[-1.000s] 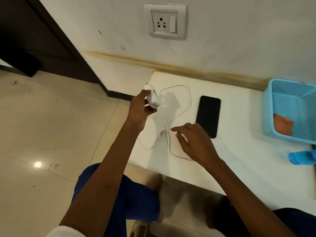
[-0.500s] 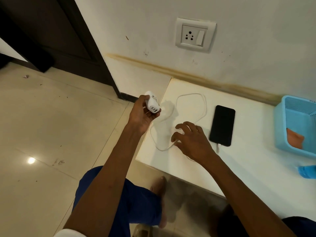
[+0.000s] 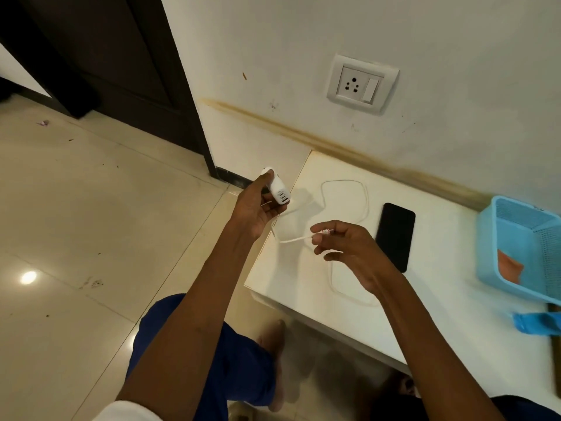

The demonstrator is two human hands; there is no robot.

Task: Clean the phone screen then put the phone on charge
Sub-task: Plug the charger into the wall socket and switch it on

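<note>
- Two hands raised over the left end of the white table (image 3: 455, 314), apart from each other.
- Left hand (image 3: 258, 208): fingers and thumb curled round a white charger adapter (image 3: 279, 189), held off the left edge, ports facing toward the right hand.
- Right hand (image 3: 346, 247): thumb and forefinger pinching the plug end of the white cable (image 3: 346, 181), other fingers loosely spread; pinched end lifted above the tabletop, not joined to the adapter.
- Rest of the cable lying in loose loops on the table, one loop toward the back edge, another toward the front edge under the right wrist.
- Black phone (image 3: 395, 235) flat, screen up, mid-table, just right of the cable loops and the right hand; whether the cable reaches its port, cannot tell.
- Blue basket (image 3: 498, 238) at the right end, an orange cloth (image 3: 510, 267) inside.
- Wall socket (image 3: 362, 83) on the wall above the back edge, nothing plugged in.
</note>
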